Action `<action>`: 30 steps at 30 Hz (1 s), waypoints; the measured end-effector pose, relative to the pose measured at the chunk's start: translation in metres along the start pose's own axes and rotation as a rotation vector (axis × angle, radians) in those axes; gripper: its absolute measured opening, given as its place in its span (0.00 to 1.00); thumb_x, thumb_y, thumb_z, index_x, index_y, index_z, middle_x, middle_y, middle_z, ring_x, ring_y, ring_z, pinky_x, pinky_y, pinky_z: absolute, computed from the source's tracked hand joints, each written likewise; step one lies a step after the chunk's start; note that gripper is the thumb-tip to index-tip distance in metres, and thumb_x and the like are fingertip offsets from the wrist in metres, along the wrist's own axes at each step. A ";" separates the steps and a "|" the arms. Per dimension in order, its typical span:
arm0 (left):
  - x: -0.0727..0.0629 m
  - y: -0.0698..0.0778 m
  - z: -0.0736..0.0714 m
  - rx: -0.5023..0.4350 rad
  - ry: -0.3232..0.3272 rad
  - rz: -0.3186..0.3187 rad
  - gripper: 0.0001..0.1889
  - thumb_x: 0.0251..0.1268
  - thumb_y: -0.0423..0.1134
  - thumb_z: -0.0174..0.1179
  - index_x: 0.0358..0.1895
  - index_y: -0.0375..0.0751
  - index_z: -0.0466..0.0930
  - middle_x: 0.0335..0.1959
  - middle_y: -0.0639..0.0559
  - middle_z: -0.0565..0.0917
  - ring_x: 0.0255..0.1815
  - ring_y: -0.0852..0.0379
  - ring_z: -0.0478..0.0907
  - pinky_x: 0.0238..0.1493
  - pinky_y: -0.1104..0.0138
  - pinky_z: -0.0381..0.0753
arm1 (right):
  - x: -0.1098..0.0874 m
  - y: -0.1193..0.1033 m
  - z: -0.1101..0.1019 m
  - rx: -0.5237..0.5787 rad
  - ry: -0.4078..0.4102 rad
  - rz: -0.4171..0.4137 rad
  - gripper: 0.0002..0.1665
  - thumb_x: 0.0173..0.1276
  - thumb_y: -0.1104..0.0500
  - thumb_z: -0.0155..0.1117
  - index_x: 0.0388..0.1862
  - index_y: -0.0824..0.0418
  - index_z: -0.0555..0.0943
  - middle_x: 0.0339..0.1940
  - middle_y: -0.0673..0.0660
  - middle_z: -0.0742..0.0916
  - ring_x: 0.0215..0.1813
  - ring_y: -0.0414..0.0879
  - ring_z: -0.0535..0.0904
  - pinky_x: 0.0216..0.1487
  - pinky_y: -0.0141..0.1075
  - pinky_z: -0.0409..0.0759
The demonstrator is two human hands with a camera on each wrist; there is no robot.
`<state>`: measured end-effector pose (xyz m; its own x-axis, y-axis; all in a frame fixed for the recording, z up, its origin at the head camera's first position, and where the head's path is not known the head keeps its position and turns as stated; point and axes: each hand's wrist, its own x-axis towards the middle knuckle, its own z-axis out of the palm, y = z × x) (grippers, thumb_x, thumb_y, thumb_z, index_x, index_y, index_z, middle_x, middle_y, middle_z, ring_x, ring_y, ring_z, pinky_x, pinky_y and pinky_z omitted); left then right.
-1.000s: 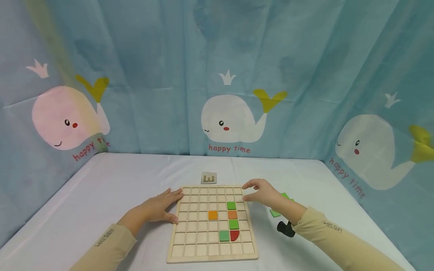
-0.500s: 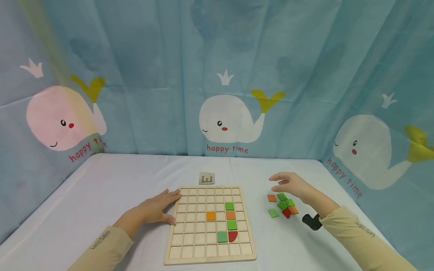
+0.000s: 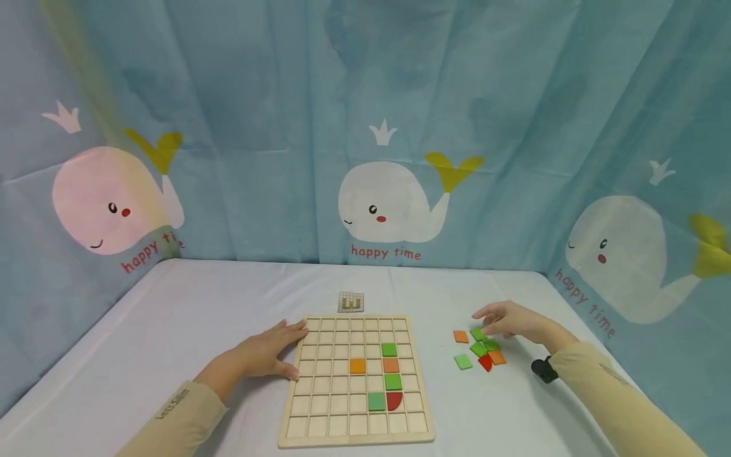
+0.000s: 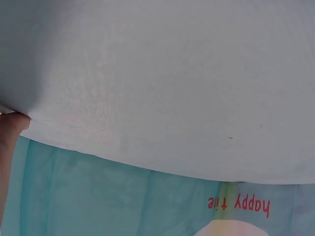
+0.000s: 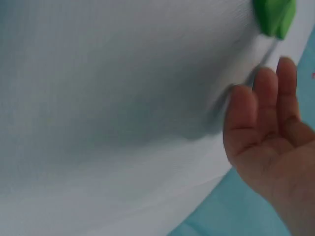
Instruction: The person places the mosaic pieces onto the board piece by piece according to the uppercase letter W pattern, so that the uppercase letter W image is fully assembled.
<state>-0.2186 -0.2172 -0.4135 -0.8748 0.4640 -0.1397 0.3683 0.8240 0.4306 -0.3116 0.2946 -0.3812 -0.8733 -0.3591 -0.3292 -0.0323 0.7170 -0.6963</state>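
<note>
A wooden grid board [image 3: 320,406] lies on the white table. Its cells hold several coloured square tiles, among them an orange tile [image 3: 357,366], and a red quarter-round piece [image 3: 395,400]. My left hand [image 3: 265,352] rests at the board's left edge with fingers spread; in the left wrist view only part of a finger [image 4: 15,123] shows. To the right of the board, my right hand [image 3: 516,322] is over a loose cluster of tiles, its fingertips at a green tile [image 3: 477,334]. In the right wrist view the fingers of my right hand [image 5: 270,128] are loosely bent near green tiles [image 5: 274,17].
A small patterned card [image 3: 351,302] lies beyond the board's far edge. Around the cluster are an orange tile [image 3: 460,337], a light green tile [image 3: 463,362] and a red piece [image 3: 485,362]. A blue curtain [image 3: 257,190] with whale prints stands behind the table.
My right hand has moved from the board's far right corner rightward, then down to the loose tiles. The left hand stays at the board's edge.
</note>
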 end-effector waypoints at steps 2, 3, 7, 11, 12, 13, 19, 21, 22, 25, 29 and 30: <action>0.001 0.001 0.000 0.000 0.004 0.006 0.50 0.49 0.60 0.68 0.73 0.37 0.61 0.76 0.41 0.56 0.74 0.32 0.48 0.61 0.30 0.55 | 0.004 0.006 -0.002 0.012 -0.028 0.013 0.23 0.66 0.59 0.66 0.60 0.63 0.79 0.46 0.58 0.80 0.47 0.52 0.72 0.42 0.42 0.74; 0.001 0.001 0.000 -0.004 0.003 0.006 0.50 0.49 0.60 0.68 0.73 0.37 0.61 0.76 0.41 0.56 0.74 0.32 0.48 0.61 0.30 0.55 | 0.006 0.007 -0.003 0.017 -0.032 0.026 0.23 0.65 0.60 0.67 0.59 0.62 0.79 0.43 0.56 0.80 0.46 0.51 0.71 0.41 0.41 0.73; 0.001 0.003 0.000 -0.003 -0.003 0.008 0.50 0.49 0.60 0.68 0.73 0.36 0.61 0.76 0.41 0.56 0.74 0.31 0.48 0.60 0.30 0.55 | 0.012 0.011 -0.003 -0.006 -0.062 0.055 0.19 0.64 0.63 0.67 0.54 0.62 0.82 0.33 0.55 0.77 0.38 0.49 0.72 0.35 0.37 0.70; 0.001 0.003 0.000 0.006 -0.009 0.001 0.50 0.48 0.60 0.68 0.73 0.36 0.62 0.76 0.40 0.56 0.74 0.31 0.49 0.60 0.29 0.56 | 0.019 0.006 -0.002 -0.087 -0.086 0.066 0.13 0.62 0.66 0.68 0.46 0.60 0.83 0.25 0.52 0.76 0.25 0.45 0.68 0.27 0.33 0.65; 0.001 0.003 -0.001 0.005 -0.009 0.000 0.50 0.49 0.59 0.69 0.72 0.36 0.62 0.76 0.40 0.56 0.74 0.31 0.49 0.59 0.29 0.56 | 0.021 0.005 -0.002 -0.105 -0.091 0.065 0.12 0.61 0.67 0.68 0.44 0.59 0.83 0.23 0.52 0.75 0.22 0.44 0.66 0.26 0.32 0.64; 0.000 0.003 -0.001 0.005 -0.009 -0.001 0.50 0.49 0.59 0.69 0.72 0.36 0.62 0.76 0.40 0.56 0.74 0.30 0.49 0.59 0.29 0.56 | 0.022 0.003 -0.001 -0.120 -0.095 0.066 0.10 0.61 0.67 0.68 0.42 0.59 0.83 0.22 0.51 0.74 0.20 0.43 0.64 0.24 0.31 0.62; -0.001 0.002 -0.002 -0.003 -0.010 -0.009 0.50 0.49 0.59 0.69 0.72 0.35 0.61 0.76 0.39 0.56 0.74 0.30 0.48 0.59 0.29 0.55 | 0.030 -0.002 0.000 -0.141 -0.120 0.097 0.08 0.59 0.69 0.69 0.35 0.59 0.82 0.18 0.49 0.73 0.17 0.41 0.60 0.22 0.30 0.60; -0.001 0.002 -0.001 -0.001 -0.010 -0.012 0.50 0.49 0.60 0.69 0.73 0.36 0.61 0.76 0.40 0.55 0.74 0.30 0.48 0.59 0.29 0.55 | 0.032 -0.002 0.000 -0.133 -0.108 0.122 0.09 0.59 0.69 0.69 0.35 0.58 0.82 0.19 0.49 0.73 0.18 0.42 0.61 0.23 0.30 0.61; -0.001 0.001 -0.001 -0.001 -0.009 -0.010 0.50 0.49 0.60 0.69 0.73 0.36 0.61 0.76 0.40 0.55 0.74 0.30 0.48 0.59 0.29 0.55 | 0.033 -0.002 0.001 -0.134 -0.103 0.128 0.09 0.58 0.69 0.70 0.35 0.58 0.82 0.20 0.50 0.73 0.18 0.42 0.61 0.23 0.30 0.61; 0.000 0.001 -0.001 0.003 -0.008 -0.009 0.50 0.49 0.60 0.68 0.73 0.37 0.61 0.76 0.40 0.55 0.74 0.31 0.48 0.60 0.29 0.55 | 0.034 -0.001 0.000 -0.124 -0.084 0.143 0.09 0.58 0.69 0.70 0.35 0.59 0.82 0.21 0.50 0.73 0.19 0.42 0.61 0.23 0.30 0.60; 0.001 0.000 0.000 0.002 -0.012 -0.007 0.50 0.50 0.60 0.68 0.73 0.37 0.61 0.76 0.41 0.55 0.74 0.31 0.48 0.60 0.30 0.55 | 0.032 0.001 0.001 -0.101 -0.058 0.160 0.07 0.61 0.69 0.68 0.36 0.60 0.82 0.23 0.51 0.73 0.21 0.43 0.63 0.24 0.31 0.61; 0.002 0.000 0.000 0.000 -0.012 -0.005 0.50 0.49 0.60 0.68 0.73 0.37 0.61 0.76 0.41 0.55 0.74 0.31 0.48 0.61 0.30 0.55 | 0.032 0.001 0.001 -0.093 -0.043 0.173 0.06 0.61 0.69 0.68 0.36 0.60 0.82 0.24 0.52 0.73 0.23 0.44 0.64 0.25 0.31 0.62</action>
<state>-0.2201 -0.2163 -0.4134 -0.8727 0.4636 -0.1530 0.3636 0.8264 0.4299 -0.3390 0.2831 -0.3932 -0.8483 -0.2496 -0.4670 0.0696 0.8217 -0.5657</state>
